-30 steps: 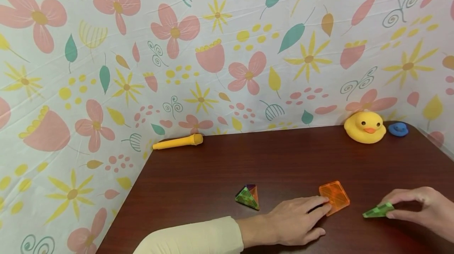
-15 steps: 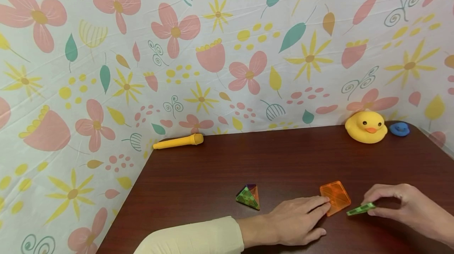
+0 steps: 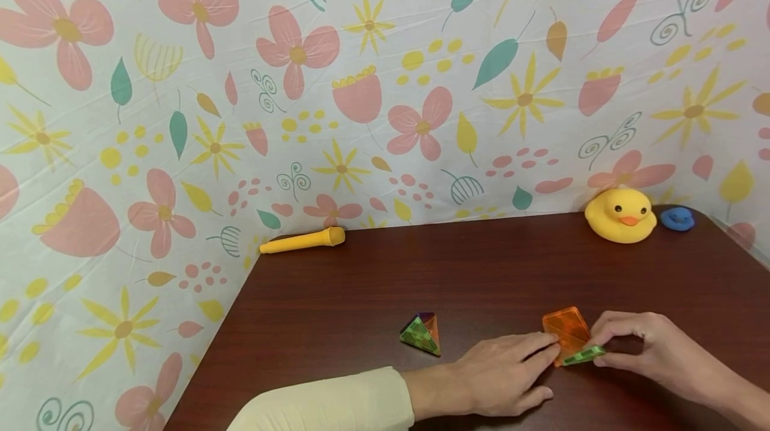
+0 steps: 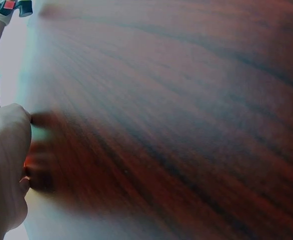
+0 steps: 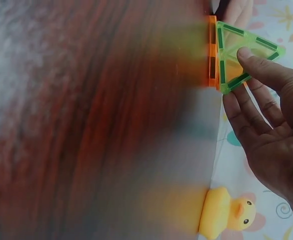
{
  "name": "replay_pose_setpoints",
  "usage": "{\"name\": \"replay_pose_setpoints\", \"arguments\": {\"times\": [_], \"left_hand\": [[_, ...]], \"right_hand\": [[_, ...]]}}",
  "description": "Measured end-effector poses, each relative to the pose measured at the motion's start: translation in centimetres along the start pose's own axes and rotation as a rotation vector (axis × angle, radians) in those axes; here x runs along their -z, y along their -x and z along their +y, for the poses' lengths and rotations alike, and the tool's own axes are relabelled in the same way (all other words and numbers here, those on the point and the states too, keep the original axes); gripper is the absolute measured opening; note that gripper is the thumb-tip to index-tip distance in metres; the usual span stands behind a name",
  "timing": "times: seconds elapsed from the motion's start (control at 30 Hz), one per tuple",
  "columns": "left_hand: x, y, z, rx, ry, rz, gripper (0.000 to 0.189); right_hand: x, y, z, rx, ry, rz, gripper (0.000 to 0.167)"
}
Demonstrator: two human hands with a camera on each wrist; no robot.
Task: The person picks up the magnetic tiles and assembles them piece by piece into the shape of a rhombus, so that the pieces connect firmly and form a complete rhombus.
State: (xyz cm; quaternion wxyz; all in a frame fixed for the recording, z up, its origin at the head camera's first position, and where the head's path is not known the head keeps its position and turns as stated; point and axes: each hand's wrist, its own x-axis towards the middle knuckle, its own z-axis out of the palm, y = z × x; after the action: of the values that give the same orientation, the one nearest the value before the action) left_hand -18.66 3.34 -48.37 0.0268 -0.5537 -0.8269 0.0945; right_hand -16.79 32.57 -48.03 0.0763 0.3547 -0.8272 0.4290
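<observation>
An orange see-through square magnetic tile (image 3: 565, 324) lies flat on the dark wooden table. My left hand (image 3: 502, 374) rests palm down, its extended fingertips on the tile's left edge. Between thumb and fingers, my right hand (image 3: 644, 347) pinches a green triangular magnetic tile (image 3: 583, 355). In the right wrist view, the triangle (image 5: 244, 57) stands up from the square with one side along the square's edge (image 5: 213, 52). The left wrist view shows mostly tabletop, with part of the left hand (image 4: 6, 170) at its left border.
A small pyramid of green, orange and purple tiles (image 3: 421, 334) sits left of the left hand. Along the back stand a yellow toy microphone (image 3: 303, 240), a yellow rubber duck (image 3: 621, 217) and a small blue duck (image 3: 677, 218). A flower-printed cloth (image 3: 373, 83) hangs behind the table.
My right hand has moved left with the green triangular tile, bringing it to the near right edge of the orange square. The left hand stays in place.
</observation>
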Motion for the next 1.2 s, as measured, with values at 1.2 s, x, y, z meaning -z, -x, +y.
{"name": "replay_pose_setpoints", "arguments": {"times": [1.2], "left_hand": [[-0.17, -0.08, -0.01, 0.009, -0.01, 0.001, 0.068]], "right_hand": [[-1.06, -0.57, -0.43, -0.061, 0.114, 0.123, 0.043]]}}
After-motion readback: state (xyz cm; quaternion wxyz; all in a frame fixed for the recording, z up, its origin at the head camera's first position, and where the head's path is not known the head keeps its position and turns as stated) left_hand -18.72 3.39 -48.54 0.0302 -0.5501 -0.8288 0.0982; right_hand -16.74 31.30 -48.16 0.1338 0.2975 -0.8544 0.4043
